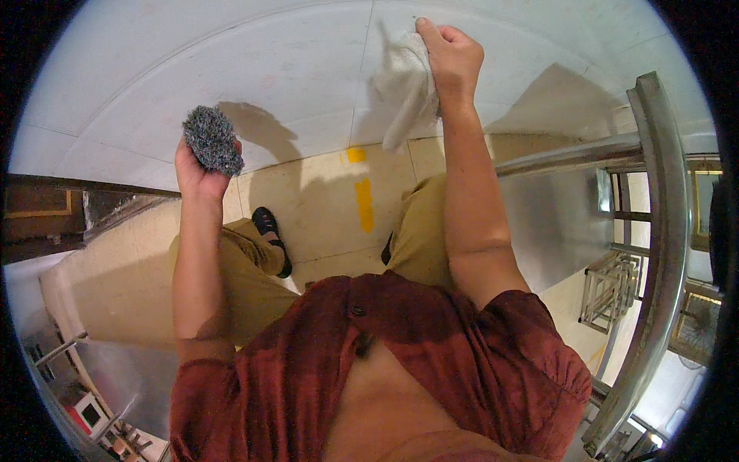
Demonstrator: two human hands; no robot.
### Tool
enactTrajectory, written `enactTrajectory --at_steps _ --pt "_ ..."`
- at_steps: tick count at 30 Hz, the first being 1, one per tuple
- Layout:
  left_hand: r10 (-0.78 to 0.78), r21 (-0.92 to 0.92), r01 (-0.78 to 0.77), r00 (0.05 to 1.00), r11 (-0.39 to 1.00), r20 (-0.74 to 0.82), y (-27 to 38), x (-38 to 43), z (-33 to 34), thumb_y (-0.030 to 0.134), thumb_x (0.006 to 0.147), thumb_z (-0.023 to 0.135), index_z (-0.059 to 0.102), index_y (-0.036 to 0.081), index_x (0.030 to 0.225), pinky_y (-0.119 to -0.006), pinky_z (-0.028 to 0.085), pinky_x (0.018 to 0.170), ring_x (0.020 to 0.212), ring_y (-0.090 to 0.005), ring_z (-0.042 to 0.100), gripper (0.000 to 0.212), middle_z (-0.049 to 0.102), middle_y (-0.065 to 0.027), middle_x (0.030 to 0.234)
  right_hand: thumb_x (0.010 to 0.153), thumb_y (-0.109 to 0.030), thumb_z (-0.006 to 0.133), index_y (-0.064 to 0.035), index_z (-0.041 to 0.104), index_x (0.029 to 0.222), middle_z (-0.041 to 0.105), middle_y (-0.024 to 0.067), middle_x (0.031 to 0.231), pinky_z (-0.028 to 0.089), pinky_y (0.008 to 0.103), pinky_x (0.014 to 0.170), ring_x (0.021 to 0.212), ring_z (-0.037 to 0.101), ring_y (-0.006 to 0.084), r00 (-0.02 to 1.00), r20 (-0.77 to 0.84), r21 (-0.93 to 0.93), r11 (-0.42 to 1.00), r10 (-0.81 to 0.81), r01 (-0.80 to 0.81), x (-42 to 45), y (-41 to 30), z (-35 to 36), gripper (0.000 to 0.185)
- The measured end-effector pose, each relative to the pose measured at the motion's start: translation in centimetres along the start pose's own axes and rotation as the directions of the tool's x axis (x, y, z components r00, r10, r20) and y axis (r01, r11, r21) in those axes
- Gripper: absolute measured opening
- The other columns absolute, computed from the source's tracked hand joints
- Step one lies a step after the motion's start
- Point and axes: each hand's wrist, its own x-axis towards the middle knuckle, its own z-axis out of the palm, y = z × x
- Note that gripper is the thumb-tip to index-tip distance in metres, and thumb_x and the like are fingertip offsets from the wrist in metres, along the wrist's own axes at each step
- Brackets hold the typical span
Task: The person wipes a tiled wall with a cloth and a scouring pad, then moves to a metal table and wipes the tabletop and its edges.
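A grey metal-wool scouring pad (212, 140) rests in my left hand (203, 183), its fingers curled under and around it. My right hand (461, 64) is raised higher and farther forward, with a pale cloth (411, 78) pinched between thumb and fingers. The cloth hangs down loosely and looks blurred. Before both hands stands a white wall (300, 63) with thin seams, and shadows of the arms fall across it. I cannot tell whether the cloth touches the wall.
A metal post (658, 231) and a horizontal rail (568, 155) stand at my right, with a metal panel (554, 219) below. A metal rack (609, 291) is farther right. Yellow marks (364, 205) run along the beige floor (317, 211). A dark wooden piece (40, 211) juts in at left.
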Motion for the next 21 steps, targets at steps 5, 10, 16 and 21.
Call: enactTrajectory --at_steps 5,10,16,21 --pt "0.017 0.077 -0.013 0.998 0.997 -0.06 0.4 0.2 -0.4 0.026 0.087 0.039 0.058 0.011 0.095 -0.041 0.047 0.067 0.081 -0.0219 0.056 0.026 0.061 -0.0061 0.093 0.076 -0.022 0.065 0.002 0.061 0.063 0.049 -0.0043 0.053 0.035 0.0205 0.047 0.051 0.039 0.0037 0.99 -0.032 -0.092 0.987 -0.138 0.135 0.1 0.5 0.8 0.028" --pt "-0.005 0.014 0.005 0.999 1.0 0.034 0.6 0.0 -1.0 0.026 0.087 0.04 0.058 0.012 0.096 -0.041 0.047 0.067 0.082 -0.0217 0.056 0.025 0.061 -0.0059 0.094 0.078 -0.021 0.062 0.0023 0.059 0.062 0.048 -0.004 0.051 0.034 0.0214 0.047 0.051 0.038 0.0038 0.97 -0.037 -0.142 0.962 -0.239 0.232 0.2 1.5 1.3 0.029" --pt "0.0 -0.009 0.0 1.0 1.0 -0.027 0.5 -0.4 -0.3 0.025 0.085 0.042 0.059 0.01 0.094 -0.04 0.046 0.067 0.079 -0.0225 0.055 0.024 0.06 -0.0073 0.09 0.079 -0.022 0.06 0.0024 0.057 0.06 0.045 -0.0024 0.049 0.035 0.0222 0.047 0.05 0.037 0.0046 0.962 -0.048 -0.166 0.952 -0.27 0.258 0.1 0.8 1.7 0.031" --pt "0.002 -0.005 -0.002 0.999 1.0 -0.032 0.7 -0.3 -0.6 0.027 0.084 0.044 0.059 0.009 0.095 -0.041 0.047 0.068 0.078 -0.0236 0.055 0.025 0.06 -0.009 0.089 0.079 -0.021 0.059 0.0026 0.057 0.06 0.045 -0.0019 0.049 0.036 0.0231 0.048 0.05 0.037 0.0048 0.954 -0.071 -0.153 0.948 -0.292 0.279 0.0 1.1 1.9 0.03"
